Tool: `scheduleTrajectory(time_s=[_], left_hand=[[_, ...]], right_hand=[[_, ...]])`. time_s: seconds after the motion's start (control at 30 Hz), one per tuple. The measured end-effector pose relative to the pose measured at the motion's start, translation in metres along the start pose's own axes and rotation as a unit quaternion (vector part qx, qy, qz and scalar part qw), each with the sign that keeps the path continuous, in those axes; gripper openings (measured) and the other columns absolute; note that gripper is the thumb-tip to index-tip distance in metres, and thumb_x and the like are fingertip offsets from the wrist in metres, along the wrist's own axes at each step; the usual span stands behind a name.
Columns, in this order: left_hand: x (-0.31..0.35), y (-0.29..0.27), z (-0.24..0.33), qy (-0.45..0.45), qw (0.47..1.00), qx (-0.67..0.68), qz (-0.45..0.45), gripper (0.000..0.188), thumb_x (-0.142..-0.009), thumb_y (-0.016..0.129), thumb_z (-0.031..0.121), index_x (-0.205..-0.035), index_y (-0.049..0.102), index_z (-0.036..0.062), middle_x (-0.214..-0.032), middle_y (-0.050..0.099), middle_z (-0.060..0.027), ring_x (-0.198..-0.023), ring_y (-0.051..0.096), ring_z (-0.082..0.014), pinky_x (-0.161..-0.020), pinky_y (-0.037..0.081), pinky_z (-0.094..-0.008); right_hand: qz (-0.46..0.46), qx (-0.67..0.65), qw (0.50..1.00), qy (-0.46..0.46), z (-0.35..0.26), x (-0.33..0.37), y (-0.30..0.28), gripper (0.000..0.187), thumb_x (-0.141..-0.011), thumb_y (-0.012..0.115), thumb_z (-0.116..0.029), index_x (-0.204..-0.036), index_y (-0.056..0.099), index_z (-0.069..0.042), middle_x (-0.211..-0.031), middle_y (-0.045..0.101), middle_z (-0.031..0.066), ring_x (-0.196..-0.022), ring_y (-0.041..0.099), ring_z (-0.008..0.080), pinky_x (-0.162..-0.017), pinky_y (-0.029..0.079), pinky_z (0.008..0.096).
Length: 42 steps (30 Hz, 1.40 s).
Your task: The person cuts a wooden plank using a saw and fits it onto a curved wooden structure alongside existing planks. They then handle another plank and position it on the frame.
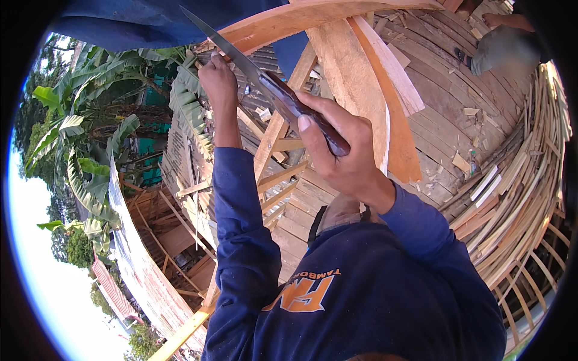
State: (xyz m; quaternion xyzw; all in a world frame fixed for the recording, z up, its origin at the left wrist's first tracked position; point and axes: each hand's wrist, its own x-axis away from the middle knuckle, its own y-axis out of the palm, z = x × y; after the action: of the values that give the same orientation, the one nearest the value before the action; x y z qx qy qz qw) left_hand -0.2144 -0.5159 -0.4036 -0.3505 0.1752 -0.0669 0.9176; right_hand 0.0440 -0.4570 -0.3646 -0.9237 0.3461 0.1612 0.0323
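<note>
My right hand (343, 141) is closed round the dark reddish-brown handle of a machete (232, 51), thumb lying along its side. The grey blade points up and to the left and passes just right of my left hand (218, 81). That hand is closed at the left end of a long curved wooden plank (265, 27), and what its fingers hold is mostly hidden. Whether the blade touches the plank, I cannot tell. Below the plank stands a wide pale board (349, 72), with an orange-brown board (391, 126) along its right side.
Slatted timber framing (280, 174) lies below the blade. Wood chips litter the plank floor (433, 138). Long thin wooden strips (512, 198) are heaped at the right. Another person's leg (503, 51) shows at the upper right. Blue sheeting (138, 24) hangs above banana plants (96, 120).
</note>
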Motion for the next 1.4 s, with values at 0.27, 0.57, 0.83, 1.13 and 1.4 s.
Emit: scheduleTrajectory(time_s=[0.27, 0.57, 0.83, 1.13, 1.4], left_hand=[[-0.002, 0.0, -0.006, 0.0, 0.999, 0.038, -0.004, 0.05, -0.093, 0.046, 0.025, -0.061, 0.048, -0.012, -0.05, 0.042, -0.013, -0.05, 0.035, -0.0197, -0.053, 0.034, -0.04], [-0.009, 0.002, -0.001, -0.033, 0.992, 0.116, -0.018, 0.05, -0.094, 0.047, 0.023, -0.057, 0.043, -0.0113, -0.047, 0.037, -0.0087, -0.049, 0.032, -0.0154, -0.049, 0.03, -0.0384], [-0.011, 0.007, -0.005, -0.03, 0.99, 0.134, -0.014, 0.051, -0.094, 0.046, 0.025, -0.058, 0.046, -0.0112, -0.048, 0.04, -0.0073, -0.049, 0.034, -0.0153, -0.05, 0.032, -0.0378], [-0.014, 0.012, -0.007, -0.047, 0.983, 0.171, -0.042, 0.052, -0.095, 0.046, 0.025, -0.056, 0.045, -0.0079, -0.049, 0.041, -0.0047, -0.049, 0.032, -0.0136, -0.048, 0.031, -0.035], [-0.01, 0.007, -0.013, -0.071, 0.962, 0.258, -0.045, 0.048, -0.096, 0.046, 0.025, -0.054, 0.044, 0.0032, -0.05, 0.038, 0.0012, -0.044, 0.031, -0.008, -0.042, 0.025, -0.028]], right_hand=[[0.016, 0.022, 0.999, -0.038, 0.003, 0.04, -0.023, 0.033, -0.085, 0.058, -0.005, -0.115, 0.056, 0.009, -0.08, 0.066, 0.0185, -0.062, 0.064, 0.0148, -0.054, 0.049, 0.0255], [0.033, -0.005, 0.999, -0.019, 0.007, 0.032, -0.007, 0.031, -0.09, 0.057, -0.011, -0.115, 0.059, 0.006, -0.087, 0.066, 0.0151, -0.068, 0.061, 0.0104, -0.06, 0.048, 0.0236], [0.015, -0.007, 1.0, 0.001, 0.009, -0.023, 0.016, 0.031, -0.089, 0.057, -0.01, -0.115, 0.058, 0.006, -0.077, 0.064, 0.0108, -0.064, 0.058, 0.0092, -0.057, 0.046, 0.0231], [0.019, -0.008, 1.0, -0.003, 0.015, -0.031, 0.02, 0.032, -0.086, 0.059, -0.009, -0.112, 0.058, 0.009, -0.077, 0.065, 0.0194, -0.059, 0.062, 0.0145, -0.053, 0.048, 0.0271], [0.06, -0.005, 0.997, -0.038, 0.01, 0.02, 0.008, 0.03, -0.086, 0.059, -0.009, -0.11, 0.059, 0.008, -0.078, 0.066, 0.0173, -0.06, 0.062, 0.0129, -0.054, 0.049, 0.0278]])
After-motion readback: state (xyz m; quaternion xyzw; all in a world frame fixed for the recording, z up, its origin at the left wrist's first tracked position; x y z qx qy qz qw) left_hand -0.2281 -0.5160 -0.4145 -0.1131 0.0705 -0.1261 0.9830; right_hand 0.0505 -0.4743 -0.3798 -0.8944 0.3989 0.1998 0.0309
